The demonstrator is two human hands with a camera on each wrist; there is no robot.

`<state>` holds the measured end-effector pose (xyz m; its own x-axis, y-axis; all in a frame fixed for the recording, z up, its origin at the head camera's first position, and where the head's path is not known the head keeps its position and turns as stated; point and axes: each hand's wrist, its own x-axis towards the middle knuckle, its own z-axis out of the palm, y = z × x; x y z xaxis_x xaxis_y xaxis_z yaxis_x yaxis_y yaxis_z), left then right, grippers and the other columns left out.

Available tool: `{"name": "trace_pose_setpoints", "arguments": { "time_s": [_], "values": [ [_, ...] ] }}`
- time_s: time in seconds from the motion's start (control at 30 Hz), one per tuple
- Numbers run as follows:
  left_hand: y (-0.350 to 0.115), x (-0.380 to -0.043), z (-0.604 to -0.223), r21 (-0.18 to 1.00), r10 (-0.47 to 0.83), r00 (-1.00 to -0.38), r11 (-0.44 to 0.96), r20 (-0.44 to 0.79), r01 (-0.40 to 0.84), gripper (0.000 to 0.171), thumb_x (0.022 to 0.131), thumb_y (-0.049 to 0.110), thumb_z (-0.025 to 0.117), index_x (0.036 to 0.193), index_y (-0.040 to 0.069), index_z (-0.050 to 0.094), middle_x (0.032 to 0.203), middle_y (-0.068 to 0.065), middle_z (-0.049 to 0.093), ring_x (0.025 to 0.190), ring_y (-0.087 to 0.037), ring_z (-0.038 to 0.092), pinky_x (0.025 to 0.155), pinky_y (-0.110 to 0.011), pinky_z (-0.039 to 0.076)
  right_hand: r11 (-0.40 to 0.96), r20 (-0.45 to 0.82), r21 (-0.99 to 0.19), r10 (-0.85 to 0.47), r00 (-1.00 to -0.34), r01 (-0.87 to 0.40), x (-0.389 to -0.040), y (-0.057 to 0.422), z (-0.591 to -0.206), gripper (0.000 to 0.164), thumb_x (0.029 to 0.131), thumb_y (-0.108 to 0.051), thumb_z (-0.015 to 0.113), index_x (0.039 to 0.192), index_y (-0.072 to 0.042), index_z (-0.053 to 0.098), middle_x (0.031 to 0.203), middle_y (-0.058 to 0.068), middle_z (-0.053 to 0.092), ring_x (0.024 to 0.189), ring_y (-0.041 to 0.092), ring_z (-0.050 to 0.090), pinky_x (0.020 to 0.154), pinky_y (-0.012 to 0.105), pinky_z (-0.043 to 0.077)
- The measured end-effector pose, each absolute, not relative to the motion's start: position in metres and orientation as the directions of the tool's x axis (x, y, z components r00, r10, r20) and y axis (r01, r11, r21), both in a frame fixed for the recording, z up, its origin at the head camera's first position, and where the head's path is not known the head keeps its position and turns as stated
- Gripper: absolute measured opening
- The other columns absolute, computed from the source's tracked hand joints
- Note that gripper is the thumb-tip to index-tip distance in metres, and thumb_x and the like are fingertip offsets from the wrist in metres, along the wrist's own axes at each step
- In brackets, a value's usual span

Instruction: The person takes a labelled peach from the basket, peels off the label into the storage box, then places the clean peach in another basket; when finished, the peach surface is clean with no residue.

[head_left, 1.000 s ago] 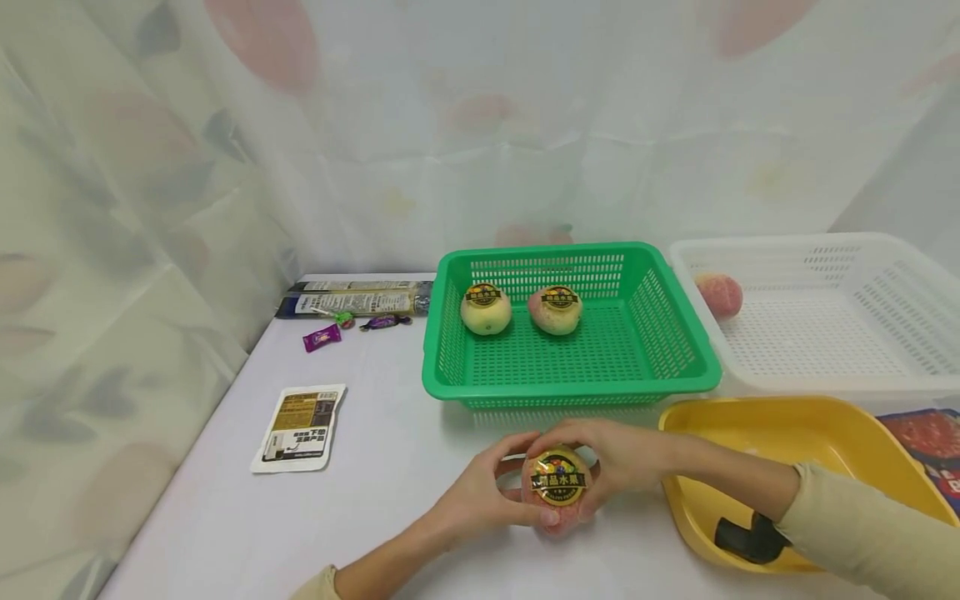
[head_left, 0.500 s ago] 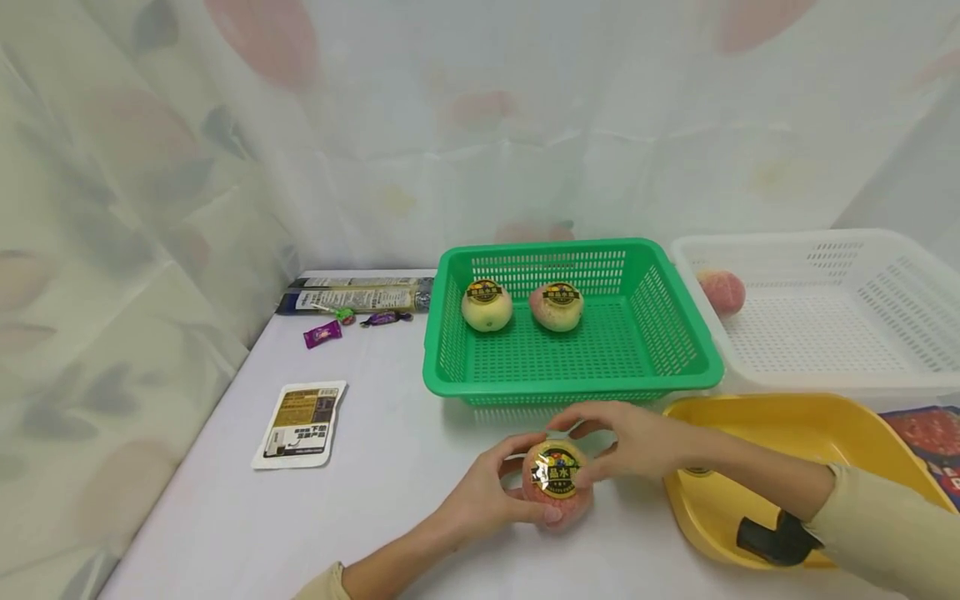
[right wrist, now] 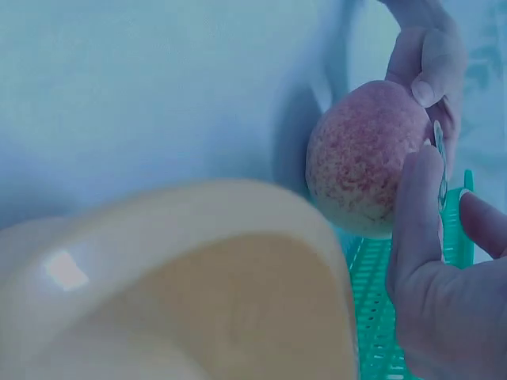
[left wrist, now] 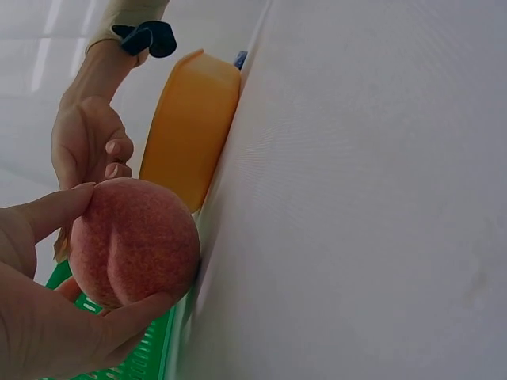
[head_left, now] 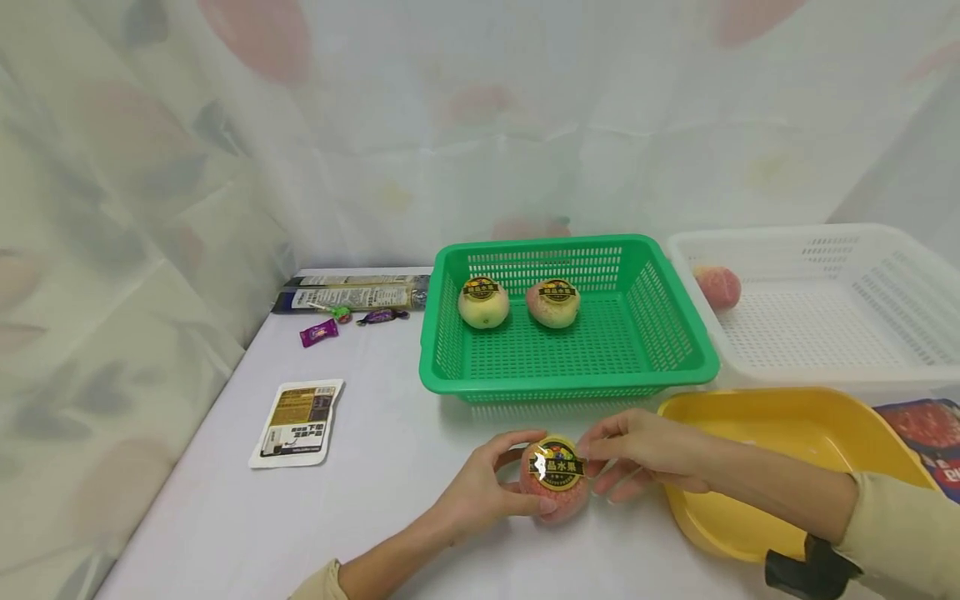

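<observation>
My left hand grips a pink peach low over the white table, thumb and fingers around its left side. A round black-and-gold sticker faces up on the peach. My right hand is at the peach's right side, with fingertips at the sticker's edge. In the right wrist view, a finger lies along the peach beside the sticker's rim, while another finger stands apart. The left wrist view shows the peach's creased underside.
Behind the hands, a green basket contains two stickered peaches. A white basket with one peach stands at right. A yellow basin sits under my right forearm. Flat packets and candies lie left.
My right hand has let go of the peach's top and shifted right, turning so its fingertips meet the sticker's right edge. My left hand keeps its grip on the peach.
</observation>
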<state>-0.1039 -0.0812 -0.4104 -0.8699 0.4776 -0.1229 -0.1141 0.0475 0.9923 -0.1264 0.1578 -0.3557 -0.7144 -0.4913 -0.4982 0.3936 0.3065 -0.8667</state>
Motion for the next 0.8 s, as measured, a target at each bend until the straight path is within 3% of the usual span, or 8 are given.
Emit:
{"name": "trace_pose_setpoints", "arguments": {
  "time_s": [0.33, 0.8],
  "values": [
    [-0.081, -0.101, -0.41, 0.995, 0.486, -0.869, 0.006, -0.094, -0.104, 0.069, 0.073, -0.009, 0.076, 0.135, 0.003, 0.049, 0.135, -0.011, 0.046, 0.127, -0.032, 0.044, 0.097, -0.032, 0.045, 0.354, -0.467, -0.876, -0.454, -0.759, 0.327, -0.126, 0.147, -0.352, 0.025, 0.09, -0.018, 0.068, 0.103, 0.003, 0.063, 0.082, 0.01, 0.066, 0.068, 0.018, 0.065, 0.059, 0.029, 0.058],
    [-0.081, -0.103, -0.409, 0.993, 0.493, -0.863, 0.022, -0.112, -0.116, 0.069, 0.074, -0.007, 0.077, 0.136, 0.005, 0.049, 0.137, -0.011, 0.044, 0.128, -0.033, 0.042, 0.097, -0.031, 0.045, 0.269, -0.417, -0.907, -0.473, -0.776, 0.324, -0.127, 0.145, -0.354, 0.025, 0.084, -0.007, 0.071, 0.101, 0.008, 0.06, 0.074, 0.01, 0.065, 0.064, 0.016, 0.066, 0.062, 0.032, 0.058]
  ]
}}
